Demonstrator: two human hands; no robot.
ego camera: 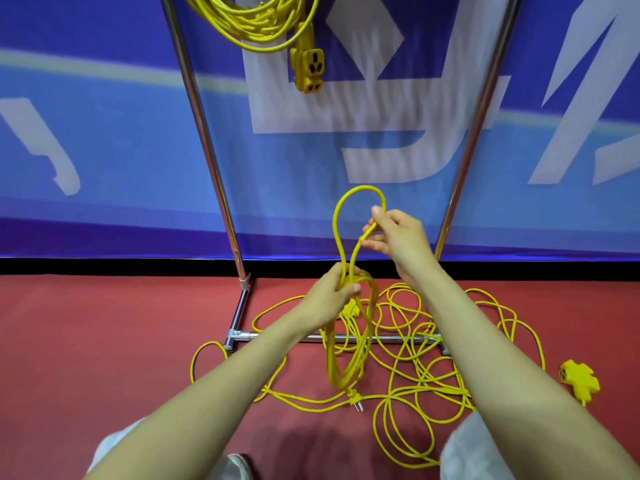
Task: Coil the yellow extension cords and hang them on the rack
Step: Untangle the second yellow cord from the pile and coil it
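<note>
We are gripping the coiled cord [330, 362] in our left hand [332, 296] while our right hand [398, 237] is pinching a raised loop [360, 188] above it.

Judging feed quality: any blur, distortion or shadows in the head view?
Head view: wide-angle distortion splays the rack poles; the banner lettering looks smeared; left hand, right hand and yellow extension cord are sharp; a soft shadow darkens the red floor at bottom.

a blue banner [104, 150] fills the background, printed with large white shapes [381, 133] and a pale stripe [86, 69] running across it. a black strip [104, 266] edges its bottom, meeting the red floor [86, 341] that spreads below.
</note>
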